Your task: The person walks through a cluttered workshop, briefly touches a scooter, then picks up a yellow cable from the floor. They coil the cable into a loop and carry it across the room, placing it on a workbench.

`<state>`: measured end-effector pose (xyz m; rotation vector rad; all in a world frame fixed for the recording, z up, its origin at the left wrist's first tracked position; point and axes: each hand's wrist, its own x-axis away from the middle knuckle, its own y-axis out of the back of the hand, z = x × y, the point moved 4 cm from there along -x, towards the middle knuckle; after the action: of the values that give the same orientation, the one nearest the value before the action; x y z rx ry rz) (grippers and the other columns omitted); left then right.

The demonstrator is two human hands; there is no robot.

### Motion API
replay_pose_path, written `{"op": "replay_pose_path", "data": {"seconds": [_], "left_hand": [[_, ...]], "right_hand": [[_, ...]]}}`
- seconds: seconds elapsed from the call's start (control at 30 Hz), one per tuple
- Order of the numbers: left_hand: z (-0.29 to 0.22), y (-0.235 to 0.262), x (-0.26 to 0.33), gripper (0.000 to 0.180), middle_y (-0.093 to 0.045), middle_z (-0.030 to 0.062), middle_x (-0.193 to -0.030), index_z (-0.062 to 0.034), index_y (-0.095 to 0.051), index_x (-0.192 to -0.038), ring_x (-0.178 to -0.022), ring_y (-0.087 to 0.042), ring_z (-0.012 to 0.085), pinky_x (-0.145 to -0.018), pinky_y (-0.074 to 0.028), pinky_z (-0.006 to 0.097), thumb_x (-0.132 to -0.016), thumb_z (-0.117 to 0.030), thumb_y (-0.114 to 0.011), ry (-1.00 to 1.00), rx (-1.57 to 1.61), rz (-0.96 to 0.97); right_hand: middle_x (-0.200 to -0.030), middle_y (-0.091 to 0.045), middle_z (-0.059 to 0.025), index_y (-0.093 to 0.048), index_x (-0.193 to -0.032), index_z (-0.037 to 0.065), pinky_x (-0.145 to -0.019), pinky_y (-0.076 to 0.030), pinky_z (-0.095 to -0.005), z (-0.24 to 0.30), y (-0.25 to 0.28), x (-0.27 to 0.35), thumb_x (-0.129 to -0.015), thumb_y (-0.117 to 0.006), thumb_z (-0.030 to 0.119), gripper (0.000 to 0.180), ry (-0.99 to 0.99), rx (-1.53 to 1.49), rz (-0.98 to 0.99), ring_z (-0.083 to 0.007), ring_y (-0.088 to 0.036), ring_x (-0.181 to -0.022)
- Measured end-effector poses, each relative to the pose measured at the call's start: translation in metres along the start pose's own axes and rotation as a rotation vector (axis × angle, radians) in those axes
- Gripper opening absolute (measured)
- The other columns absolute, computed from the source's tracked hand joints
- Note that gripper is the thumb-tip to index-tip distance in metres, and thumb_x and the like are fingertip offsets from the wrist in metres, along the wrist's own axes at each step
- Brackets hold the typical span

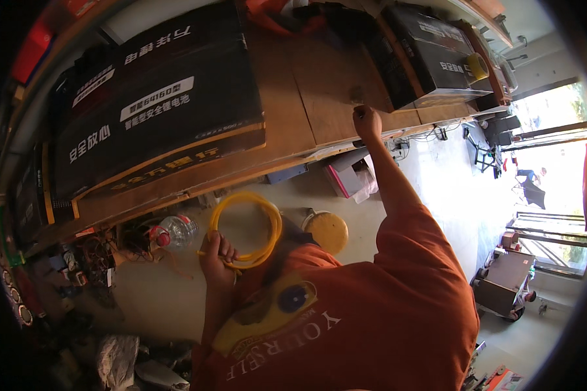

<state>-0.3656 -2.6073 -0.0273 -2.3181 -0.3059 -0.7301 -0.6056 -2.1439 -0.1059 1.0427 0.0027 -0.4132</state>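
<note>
Two hands are seen here, both coming off an orange printed T-shirt [372, 313] that fills the near right part of the shot. The left hand [216, 255] is curled tight around a coil of yellow hose [244, 228], gripped at the loop's lower left so the ring stands up in front of the chest, above the pale floor. The right hand [366, 121] is stretched way out to the far side and looks bunched into a loose fist, resting on the wooden workbench [319, 85] right near its front edge; whether anything small is pinched in it can't really be told, too tiny and dim. A big black cardboard box [156, 98] with white and yellow lettering is laid flat on the left half of the bench, and more dark boxes [430, 52] are stacked on the right end, with a roll of yellow tape [477, 65] sat on top of them. Under the bench edge, a clear plastic bottle with a red cap [175, 232] is spotted just left of the hose loop, next to a tangle of wires. A round yellow stool seat [326, 229] is found just right of the hose, near the person's body. A pink-edged box [347, 174] is tucked below the bench, near the outstretched forearm. Bright daylight is let in at the far right through an open doorway.
</note>
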Motion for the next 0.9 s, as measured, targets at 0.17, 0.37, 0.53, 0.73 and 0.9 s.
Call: {"op": "replay_pose_path", "data": {"seconds": [0.17,0.37,0.53,0.73,0.9], "left_hand": [[0.002,-0.014,-0.012,0.018,-0.039,-0.0035,-0.062,-0.0111,-0.048,-0.086,-0.050,-0.036,0.0072,-0.053,-0.038,0.025,-0.095,-0.026,-0.052,0.063,-0.032,-0.119],[-0.003,-0.025,-0.021,0.018,-0.039,-0.0035,-0.062,-0.0098,-0.049,-0.088,-0.051,-0.036,0.0075,-0.055,-0.040,0.025,-0.096,-0.026,-0.051,0.054,-0.082,-0.161],[-0.004,-0.031,-0.025,0.018,-0.040,-0.0030,-0.063,-0.0096,-0.048,-0.087,-0.052,-0.038,0.0081,-0.055,-0.041,0.026,-0.096,-0.025,-0.051,0.060,-0.122,-0.174],[-0.007,-0.032,-0.028,0.018,-0.041,-0.0031,-0.063,-0.0104,-0.048,-0.085,-0.052,-0.038,0.0080,-0.055,-0.041,0.027,-0.095,-0.024,-0.052,0.054,-0.057,-0.183],[-0.005,-0.034,-0.027,0.017,-0.041,-0.0033,-0.063,-0.0107,-0.048,-0.085,-0.051,-0.039,0.0077,-0.055,-0.040,0.027,-0.095,-0.024,-0.052,0.034,-0.060,-0.188]], "right_hand": [[-0.106,-0.062,-0.0183,-0.068,-0.096,0.008,-0.088,-0.047,-0.0442,-0.054,-0.030,-0.045,-0.073,-0.066,0.022,0.027,-0.030,0.168,-0.044,-0.0363,-0.057,-0.101],[-0.105,-0.062,-0.0156,-0.069,-0.091,0.010,-0.091,-0.044,-0.0423,-0.052,-0.045,-0.048,-0.070,-0.071,0.021,0.023,-0.040,0.242,0.120,-0.0337,-0.055,-0.102],[-0.105,-0.061,-0.0133,-0.068,-0.082,0.011,-0.090,-0.041,-0.0415,-0.039,-0.031,-0.038,-0.071,-0.070,0.020,0.015,0.236,0.211,0.105,-0.0314,-0.053,-0.103],[-0.122,-0.056,-0.0145,-0.065,-0.090,0.010,-0.091,-0.043,-0.0439,-0.075,-0.034,-0.086,-0.076,-0.065,0.019,0.017,-0.014,0.230,0.252,-0.0350,-0.056,-0.102],[-0.115,-0.058,-0.0184,-0.057,-0.113,0.008,-0.090,-0.045,-0.0448,-0.084,-0.067,-0.110,-0.085,-0.057,0.031,0.036,0.373,0.328,0.183,-0.0362,-0.055,-0.106]]}}
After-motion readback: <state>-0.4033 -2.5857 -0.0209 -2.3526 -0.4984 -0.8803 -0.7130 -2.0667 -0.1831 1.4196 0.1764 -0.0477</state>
